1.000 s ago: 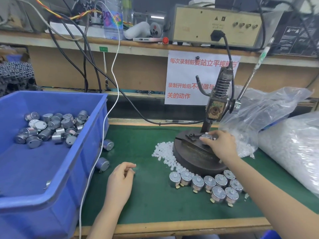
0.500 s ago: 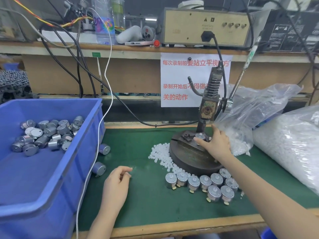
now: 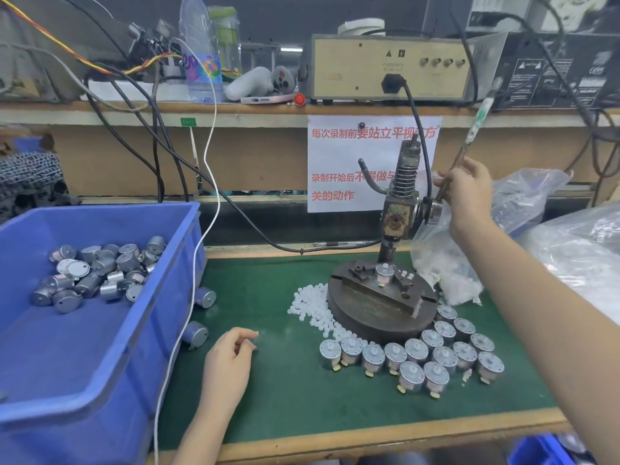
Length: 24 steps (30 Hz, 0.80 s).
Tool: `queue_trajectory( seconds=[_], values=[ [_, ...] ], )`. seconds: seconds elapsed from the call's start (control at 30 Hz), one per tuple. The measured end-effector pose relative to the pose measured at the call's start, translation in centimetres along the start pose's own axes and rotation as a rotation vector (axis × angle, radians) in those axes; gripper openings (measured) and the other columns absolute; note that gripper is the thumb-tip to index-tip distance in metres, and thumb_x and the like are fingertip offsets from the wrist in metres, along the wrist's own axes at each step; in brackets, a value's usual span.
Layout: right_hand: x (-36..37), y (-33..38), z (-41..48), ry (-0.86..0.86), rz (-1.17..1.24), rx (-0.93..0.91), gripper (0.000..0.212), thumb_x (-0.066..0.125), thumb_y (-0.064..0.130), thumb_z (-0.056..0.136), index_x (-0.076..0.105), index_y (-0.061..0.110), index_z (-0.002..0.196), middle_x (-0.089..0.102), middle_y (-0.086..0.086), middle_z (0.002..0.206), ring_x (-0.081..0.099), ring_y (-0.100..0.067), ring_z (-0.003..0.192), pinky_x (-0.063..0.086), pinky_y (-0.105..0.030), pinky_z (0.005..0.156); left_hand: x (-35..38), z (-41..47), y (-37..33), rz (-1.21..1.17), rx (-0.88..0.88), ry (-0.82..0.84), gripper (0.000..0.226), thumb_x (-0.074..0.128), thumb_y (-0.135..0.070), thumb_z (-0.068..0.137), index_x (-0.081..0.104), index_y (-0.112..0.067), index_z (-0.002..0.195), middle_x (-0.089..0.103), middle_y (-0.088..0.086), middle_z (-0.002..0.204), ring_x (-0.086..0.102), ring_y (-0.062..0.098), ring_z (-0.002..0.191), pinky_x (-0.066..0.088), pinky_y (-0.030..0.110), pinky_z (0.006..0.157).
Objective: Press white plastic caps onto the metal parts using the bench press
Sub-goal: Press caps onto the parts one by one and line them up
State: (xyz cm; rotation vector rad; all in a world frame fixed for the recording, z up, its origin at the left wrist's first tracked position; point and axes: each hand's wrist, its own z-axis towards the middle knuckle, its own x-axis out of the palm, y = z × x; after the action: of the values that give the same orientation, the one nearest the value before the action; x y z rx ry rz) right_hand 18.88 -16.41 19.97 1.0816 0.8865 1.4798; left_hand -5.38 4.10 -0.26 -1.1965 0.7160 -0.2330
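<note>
R hand [image 3: 469, 196] left part [image 3: 384, 275], now grips press lever [image 3: 476, 129]. Part stands under ram [image 3: 388, 253]; L hand [image 3: 228, 360] curled, farther from ram, contents unclear.

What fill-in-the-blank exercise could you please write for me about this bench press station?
1. The right hand grips the press lever, while the left hand rests on the ____ mat.
2. The finished metal parts in front of the press base carry ____ caps.
3. The uncapped metal parts lie in the ____ bin.

Missing words: green, white, blue.
</note>
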Motion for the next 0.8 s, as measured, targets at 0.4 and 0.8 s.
queue_trajectory(
  seconds=[0.4,0.8],
  values=[
    [-1.1,-2.6,-4.6,0.057,-0.017,-0.166,0.017,0.047,0.012,0.092,0.055,0.025,0.085,0.057,0.008,0.088,0.053,0.004,0.08,0.041,-0.007,0.073,0.1,0.2,0.2,-0.017,-0.016,-0.018,0.032,0.049,0.001,0.086,0.062,-0.025,0.076,0.065,-0.003,0.077,0.059,0.007,0.076,0.041,0.008,0.062],
    [-2.3,-11.5,-7.3,0.498,-0.911,-0.005,0.062,0.05,0.031,0.092,0.027,0.007,0.144,0.038,-0.011,0.145,0.038,-0.027,0.129,0.034,-0.038,0.105,0.1,0.1,-0.1,0.026,-0.001,-0.019,0.028,0.046,0.002,0.087,0.064,-0.019,0.08,0.065,-0.003,0.078,0.059,0.006,0.078,0.04,0.016,0.065]
  ],
)
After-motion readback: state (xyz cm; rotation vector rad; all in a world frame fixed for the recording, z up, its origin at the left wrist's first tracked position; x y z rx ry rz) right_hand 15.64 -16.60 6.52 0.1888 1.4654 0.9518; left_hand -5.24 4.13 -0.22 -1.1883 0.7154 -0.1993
